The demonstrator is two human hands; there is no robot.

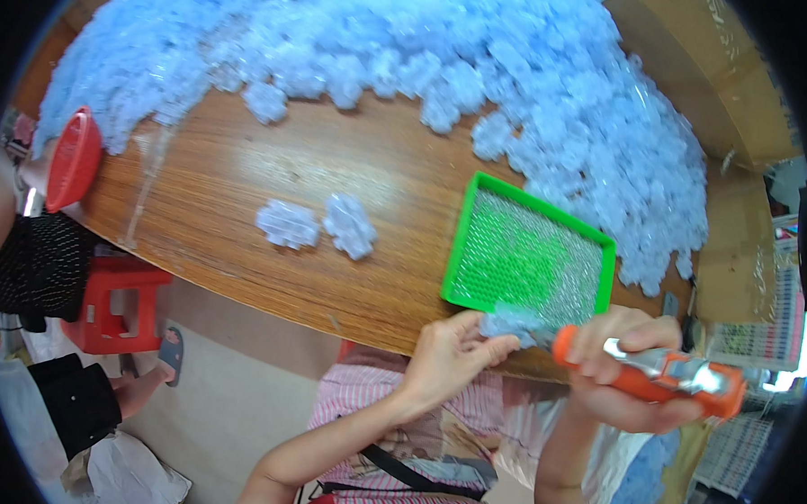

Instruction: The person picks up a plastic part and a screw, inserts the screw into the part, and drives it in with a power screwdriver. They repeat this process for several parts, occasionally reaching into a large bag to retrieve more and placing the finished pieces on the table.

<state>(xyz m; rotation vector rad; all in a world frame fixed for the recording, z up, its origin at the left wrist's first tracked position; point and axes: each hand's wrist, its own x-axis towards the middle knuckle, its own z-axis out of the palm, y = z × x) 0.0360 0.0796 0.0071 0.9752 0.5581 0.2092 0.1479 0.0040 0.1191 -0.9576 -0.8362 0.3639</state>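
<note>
My left hand (453,356) pinches a small clear bluish plastic piece (512,323) between thumb and fingers, at the near edge of the table. My right hand (605,398) is wrapped round an orange power screwdriver (648,384), its tip pointing left at that piece. Whether the tip touches it, I cannot make out. Just beyond both hands lies a green tray (460,260) with many small silvery screws spread over its studded bottom. Two more clear plastic pieces, one on the left (288,224) and one on the right (349,225), rest apart on the wooden table (212,188).
A large heap of clear bluish plastic pieces (358,38) covers the far and right side of the table. Cardboard (736,246) stands along the right. At the left are a red basket (73,160), a red stool (117,300) and another person's leg and slippered foot (169,357).
</note>
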